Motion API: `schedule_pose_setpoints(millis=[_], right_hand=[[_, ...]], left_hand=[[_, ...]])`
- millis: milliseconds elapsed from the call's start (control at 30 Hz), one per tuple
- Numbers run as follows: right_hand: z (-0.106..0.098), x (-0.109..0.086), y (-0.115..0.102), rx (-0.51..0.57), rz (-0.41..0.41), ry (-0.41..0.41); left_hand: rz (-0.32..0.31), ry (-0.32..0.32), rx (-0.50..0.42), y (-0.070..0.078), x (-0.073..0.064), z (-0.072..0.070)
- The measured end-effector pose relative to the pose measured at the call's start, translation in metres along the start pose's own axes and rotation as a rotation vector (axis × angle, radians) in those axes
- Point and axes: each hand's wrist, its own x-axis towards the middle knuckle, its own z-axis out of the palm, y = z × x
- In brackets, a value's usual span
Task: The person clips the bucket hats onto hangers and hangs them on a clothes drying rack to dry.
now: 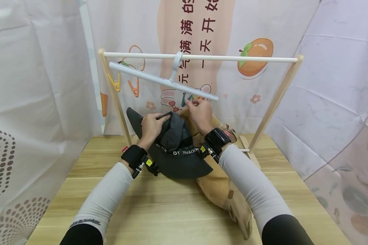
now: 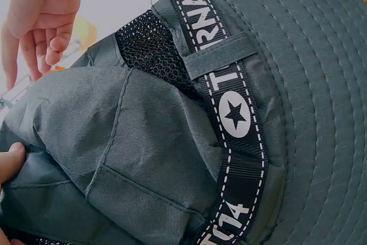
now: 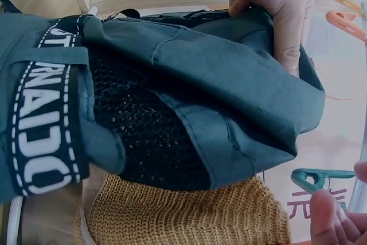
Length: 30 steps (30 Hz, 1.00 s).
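A dark grey bucket hat (image 1: 181, 166) with a black lettered band stands tilted above the tabletop, its soft crown folded up. My left hand (image 1: 151, 129) pinches the crown fabric, the thumb on the near side. My right hand (image 1: 200, 115) is at the lower right part of a pale blue hanger (image 1: 159, 80), with thumb and finger on a green clip (image 3: 324, 177) that hangs from it. Parts of those fingers lie outside the right wrist view. The hanger hooks over the white rod (image 1: 239, 58) and slants down to the right.
A yellow clip (image 1: 116, 83) and an orange clip (image 1: 134, 87) hang from the hanger's left part. Behind and right of the hat lies a tan knitted item (image 1: 216, 185) on the wooden table (image 1: 153, 217). Wooden posts (image 1: 276, 105) frame both sides of the rack.
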Motion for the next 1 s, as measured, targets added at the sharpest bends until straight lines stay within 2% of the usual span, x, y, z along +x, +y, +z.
schedule_pose_setpoints(millis=[100, 333, 533, 700, 1000], right_hand=[[0.003, 0.003, -0.001, -0.004, -0.01, 0.006], [0.012, 0.008, -0.003, 0.025, 0.055, 0.013], [0.02, 0.012, -0.002, 0.105, 0.078, -0.003], [0.027, 0.017, 0.002, 0.165, 0.094, 0.037], [0.04, 0.021, 0.001, 0.172, 0.069, 0.07]], left_hand=[[-0.009, -0.004, -0.003, -0.001, 0.002, 0.0], [0.005, 0.019, 0.006, -0.005, 0.009, 0.001], [0.009, 0.047, 0.01, -0.006, 0.011, 0.005], [0.02, 0.033, 0.021, -0.007, 0.011, 0.01], [0.018, 0.042, 0.019, -0.012, 0.011, 0.007]])
